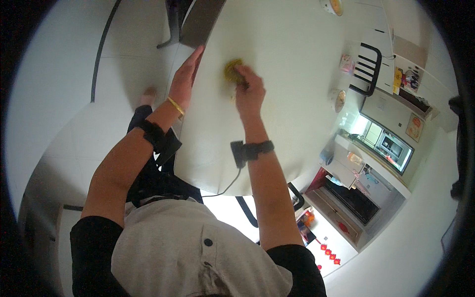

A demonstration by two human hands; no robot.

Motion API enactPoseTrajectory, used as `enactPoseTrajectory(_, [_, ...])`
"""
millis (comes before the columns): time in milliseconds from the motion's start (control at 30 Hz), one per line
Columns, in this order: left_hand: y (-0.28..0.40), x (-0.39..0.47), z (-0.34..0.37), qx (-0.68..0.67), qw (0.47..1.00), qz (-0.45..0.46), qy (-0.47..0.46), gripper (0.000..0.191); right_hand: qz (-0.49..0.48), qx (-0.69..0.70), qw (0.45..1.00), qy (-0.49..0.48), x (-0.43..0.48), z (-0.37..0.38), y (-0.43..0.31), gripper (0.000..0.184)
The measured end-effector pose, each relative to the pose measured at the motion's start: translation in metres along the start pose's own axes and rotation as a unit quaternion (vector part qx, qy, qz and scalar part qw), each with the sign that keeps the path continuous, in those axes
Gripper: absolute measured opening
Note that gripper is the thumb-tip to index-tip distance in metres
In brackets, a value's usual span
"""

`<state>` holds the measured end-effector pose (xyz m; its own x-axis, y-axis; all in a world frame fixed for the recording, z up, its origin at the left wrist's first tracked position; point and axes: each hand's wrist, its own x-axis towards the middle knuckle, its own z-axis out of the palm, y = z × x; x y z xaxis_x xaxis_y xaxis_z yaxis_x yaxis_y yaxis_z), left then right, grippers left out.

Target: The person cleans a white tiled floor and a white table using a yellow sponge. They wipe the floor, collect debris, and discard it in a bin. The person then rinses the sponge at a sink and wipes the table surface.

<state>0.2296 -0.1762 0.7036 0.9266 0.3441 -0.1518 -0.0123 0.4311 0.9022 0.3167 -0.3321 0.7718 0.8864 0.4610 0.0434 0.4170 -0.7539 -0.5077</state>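
Observation:
Before me stretches a pale, smooth tabletop [282, 55]. My right hand [251, 90] is over it, its fingers closed on a yellowish-green, bunched cloth or scrubber [233, 71], blurred, which seems to rest on the surface. Small pale bits [233, 98] lie beside that hand. At the table's left edge, my left hand [185, 80] has its fingers extended along the rim, palm turned toward the table; it seems to hold nothing. A yellow bangle circles the left wrist, and black straps with small boxes are on both forearms.
Two bowls [339, 101] [336, 6] stand near the table's far right side, with a pink packet [347, 63] between them. A black slatted chair back [371, 70] rises beyond. A dark chair or stool [200, 22] is at the upper left. A cable hangs from the right forearm box.

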Motion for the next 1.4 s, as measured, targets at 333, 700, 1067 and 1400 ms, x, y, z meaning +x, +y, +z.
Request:
enactPoseTrajectory(333, [0.017, -0.007, 0.005, 0.018, 0.999, 0.042, 0.014, 0.055, 0.341, -0.028, 0.926, 0.16, -0.077, -0.099, 0.058, 0.022])
enactPoseTrajectory(700, [0.007, -0.004, 0.008, -0.094, 0.995, 0.025, 0.005, 0.056, 0.153, 0.016, 0.979, 0.132, -0.078, 0.01, 0.0, 0.023])
enactPoseTrajectory(1067, [0.012, -0.002, 0.006, 0.019, 0.999, 0.04, 0.004, 0.059, 0.306, -0.085, 0.926, 0.202, -0.097, -0.042, 0.041, 0.024])
enactPoseTrajectory(1400, [0.002, -0.005, 0.005, -0.135, 0.99, -0.031, 0.005, 0.057, 0.295, 0.008, 0.95, 0.1, -0.035, 0.004, -0.024, 0.022])
